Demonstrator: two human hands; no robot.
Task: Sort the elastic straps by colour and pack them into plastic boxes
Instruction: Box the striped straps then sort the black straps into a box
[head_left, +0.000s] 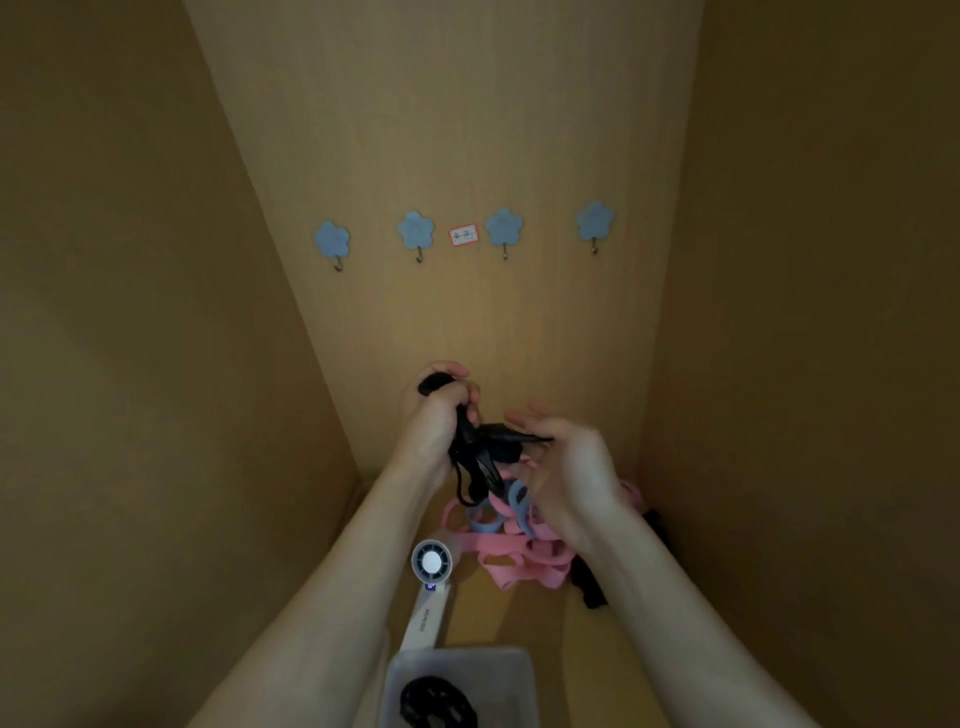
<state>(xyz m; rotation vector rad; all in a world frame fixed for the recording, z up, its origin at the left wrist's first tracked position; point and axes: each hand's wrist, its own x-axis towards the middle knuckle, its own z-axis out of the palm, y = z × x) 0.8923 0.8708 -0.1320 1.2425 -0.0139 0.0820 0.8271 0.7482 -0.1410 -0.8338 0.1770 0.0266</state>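
In left hand (434, 415): black straps (475, 460), lengthwise downward.

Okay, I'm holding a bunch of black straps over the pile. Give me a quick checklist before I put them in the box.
1. Left hand grips the black straps with curled fingers: ok.
2. Right hand has hold of the strap end: cannot tell, it is blurred.
3. Bundle is black only: ok, as far as it shows.
4. Hanging ends are free of the pink straps and blue straps: cannot tell, they overlap in this view.
5. Plastic box is open and holds only a black coil: ok.
6. All black ones are collected: not ok, dark straps lie at the right of the pile.
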